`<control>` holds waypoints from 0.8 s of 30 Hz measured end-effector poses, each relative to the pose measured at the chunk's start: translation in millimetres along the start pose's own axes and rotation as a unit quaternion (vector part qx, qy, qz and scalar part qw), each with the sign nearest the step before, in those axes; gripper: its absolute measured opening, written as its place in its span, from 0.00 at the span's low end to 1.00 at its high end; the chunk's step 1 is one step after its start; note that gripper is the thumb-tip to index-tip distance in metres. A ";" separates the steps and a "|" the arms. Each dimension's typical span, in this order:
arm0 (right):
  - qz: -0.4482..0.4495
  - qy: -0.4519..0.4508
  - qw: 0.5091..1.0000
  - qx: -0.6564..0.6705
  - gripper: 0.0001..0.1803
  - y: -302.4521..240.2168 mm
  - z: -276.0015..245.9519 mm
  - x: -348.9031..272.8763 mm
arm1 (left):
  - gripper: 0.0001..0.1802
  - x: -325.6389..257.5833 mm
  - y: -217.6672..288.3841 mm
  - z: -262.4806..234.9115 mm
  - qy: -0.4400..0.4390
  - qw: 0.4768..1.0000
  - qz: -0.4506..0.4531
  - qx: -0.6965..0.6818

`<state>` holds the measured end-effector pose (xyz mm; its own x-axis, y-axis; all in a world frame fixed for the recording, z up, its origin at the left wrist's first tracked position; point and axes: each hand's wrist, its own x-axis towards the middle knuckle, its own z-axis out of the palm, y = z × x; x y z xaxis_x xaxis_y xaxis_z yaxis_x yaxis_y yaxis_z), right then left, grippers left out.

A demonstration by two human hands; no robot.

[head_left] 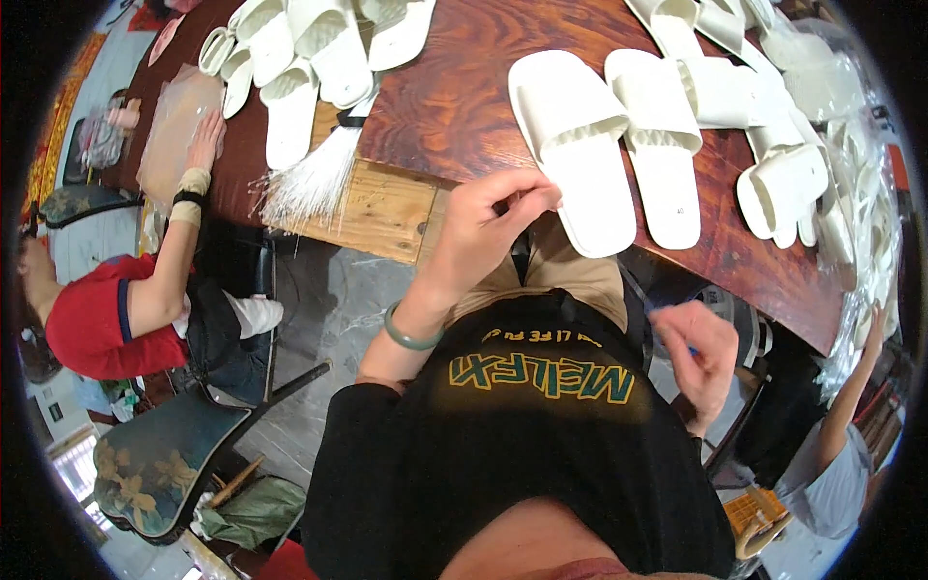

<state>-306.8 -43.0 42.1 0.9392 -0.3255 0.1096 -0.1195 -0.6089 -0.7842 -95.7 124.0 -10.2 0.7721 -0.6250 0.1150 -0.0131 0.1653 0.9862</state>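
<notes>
A white slipper lies sole down at the near edge of the wooden table, its heel end sticking out past the edge. At its left side is my left hand, thumb and forefinger pressed together against the rim; anything small between them is hidden. Just right of it lies a second white slipper, untouched. My right hand is off the table, in front of my right side, with bent fingers and blurred fingertips. I cannot make out whether it holds anything.
White slippers pile up at the back left, beside a bundle of thin white strands hanging over the edge. More slippers and clear plastic lie right. A co-worker in red reaches in at left; another person's arm is at right.
</notes>
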 end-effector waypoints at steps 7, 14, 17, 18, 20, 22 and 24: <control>0.038 0.061 0.991 -0.116 0.04 26.6 3.4 38.0 | 0.11 73.7 -8.5 -6.4 0.028 0.960 0.098 0.262; 0.061 0.096 0.981 -0.160 0.04 24.7 9.2 46.2 | 0.17 148.3 -20.9 -40.3 -0.085 0.937 0.084 0.328; 0.078 0.127 0.976 -0.157 0.04 27.2 13.5 46.9 | 0.17 156.9 -25.5 -36.8 -0.143 0.922 0.058 0.355; 0.087 0.145 0.975 -0.146 0.04 27.3 14.8 47.9 | 0.17 158.7 -26.1 -33.7 -0.150 0.915 0.052 0.372; 0.113 0.142 0.976 -0.124 0.05 21.4 20.7 55.4 | 0.17 160.0 -30.8 -34.7 -0.140 0.920 0.051 0.363; 0.139 0.139 0.975 -0.103 0.05 15.1 26.4 64.0 | 0.17 159.8 -36.8 -35.3 -0.129 0.925 0.050 0.353; 0.144 0.082 0.980 -0.107 0.06 9.9 30.4 72.1 | 0.17 156.6 -42.3 -33.7 -0.091 0.947 0.049 0.303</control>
<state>-230.6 -50.4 23.7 0.7940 -0.6078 0.0137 -0.4530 -0.6066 -0.6533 47.1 44.8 -37.9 0.6272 -0.7593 0.1733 -0.4838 -0.2054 0.8507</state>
